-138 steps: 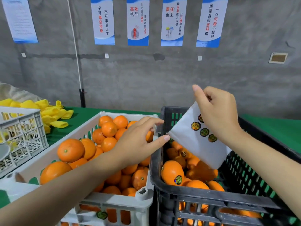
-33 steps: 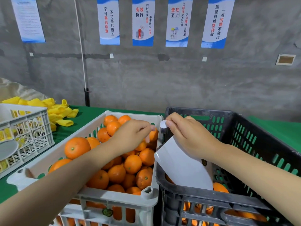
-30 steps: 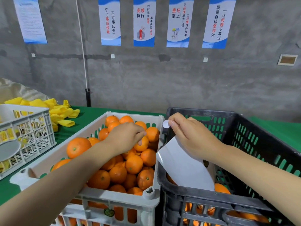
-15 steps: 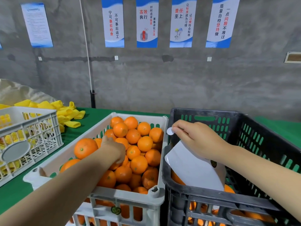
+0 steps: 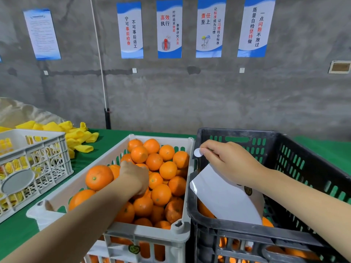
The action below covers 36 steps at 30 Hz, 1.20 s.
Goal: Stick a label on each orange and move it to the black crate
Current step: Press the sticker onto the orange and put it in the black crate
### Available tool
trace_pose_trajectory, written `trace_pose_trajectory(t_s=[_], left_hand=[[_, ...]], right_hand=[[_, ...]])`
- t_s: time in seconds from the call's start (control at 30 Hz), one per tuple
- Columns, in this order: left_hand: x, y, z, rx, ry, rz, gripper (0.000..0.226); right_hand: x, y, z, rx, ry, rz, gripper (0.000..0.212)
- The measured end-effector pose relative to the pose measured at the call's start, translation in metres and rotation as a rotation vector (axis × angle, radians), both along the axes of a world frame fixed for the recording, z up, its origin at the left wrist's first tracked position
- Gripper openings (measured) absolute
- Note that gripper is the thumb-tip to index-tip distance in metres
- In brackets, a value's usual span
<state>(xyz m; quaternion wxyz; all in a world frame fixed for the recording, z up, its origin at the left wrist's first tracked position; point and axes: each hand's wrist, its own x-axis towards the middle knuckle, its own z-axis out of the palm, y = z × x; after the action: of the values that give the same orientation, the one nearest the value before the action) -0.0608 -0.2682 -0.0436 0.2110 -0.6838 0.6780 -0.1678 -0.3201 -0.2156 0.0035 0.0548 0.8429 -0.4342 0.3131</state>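
Head-camera view, lower half of the frame: a person's left hand reaches down into the white slatted plastic crate at centre, fingers curled over one of the loose, unlabelled oranges heaped inside; whether that grip has actually closed on a fruit cannot be told, as the fingertips are hidden among the pile. At lower right, the right hand hovers over the near-left corner of the black slatted plastic crate, pinching a small round white sticker label between thumb and forefinger while the white glossy backing sheet hangs beneath its palm, a few printed labels peeking out by the wrist. Oranges show through the black crate's slats and under the sheet. The step in hand appears to be picking the next orange; done well, it likely means lifting one fruit cleanly from the top of the heap, turning a smooth patch toward the waiting label, and pressing it flat without creasing before setting the fruit down gently. Farther back at left, on the green-covered bench, sit a second white lattice basket and a heap of yellow foam fruit sleeves. Blue-and-white wall posters line the grey concrete wall across the top.
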Motion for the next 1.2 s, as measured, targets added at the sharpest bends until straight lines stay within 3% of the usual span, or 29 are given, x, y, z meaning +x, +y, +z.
trace_pose_trajectory(t_s=[0.1, 0.17, 0.23, 0.33, 0.57, 0.93, 1.2], left_hand=[[-0.004, 0.007, 0.01, -0.34, 0.554, -0.226, 0.047], [-0.016, 0.014, 0.014, -0.372, 1.067, -0.36, 0.051], [-0.03, 0.02, 0.015, -0.365, 1.305, -0.479, 0.061], [-0.044, 0.029, 0.014, -0.397, 1.306, -0.608, 0.072], [-0.046, 0.036, 0.019, -0.39, 1.181, -0.776, 0.074], [-0.05, 0.04, 0.021, -0.373, 1.167, -0.819, 0.072], [-0.05, 0.039, 0.02, -0.36, 1.158, -0.803, 0.07]], right_hand=[[-0.001, 0.001, 0.003, -0.03, -0.007, -0.033, 0.026], [-0.001, 0.004, 0.007, -0.077, -0.015, -0.055, 0.02], [-0.001, 0.006, 0.012, -0.159, -0.013, -0.08, 0.017], [-0.001, 0.011, 0.017, -0.282, -0.017, -0.104, 0.01], [0.002, 0.019, 0.025, -0.468, 0.015, -0.063, 0.002], [0.0, 0.021, 0.028, -0.227, 0.052, 0.093, 0.016], [-0.007, 0.013, 0.025, -0.121, 0.092, 0.132, 0.038]])
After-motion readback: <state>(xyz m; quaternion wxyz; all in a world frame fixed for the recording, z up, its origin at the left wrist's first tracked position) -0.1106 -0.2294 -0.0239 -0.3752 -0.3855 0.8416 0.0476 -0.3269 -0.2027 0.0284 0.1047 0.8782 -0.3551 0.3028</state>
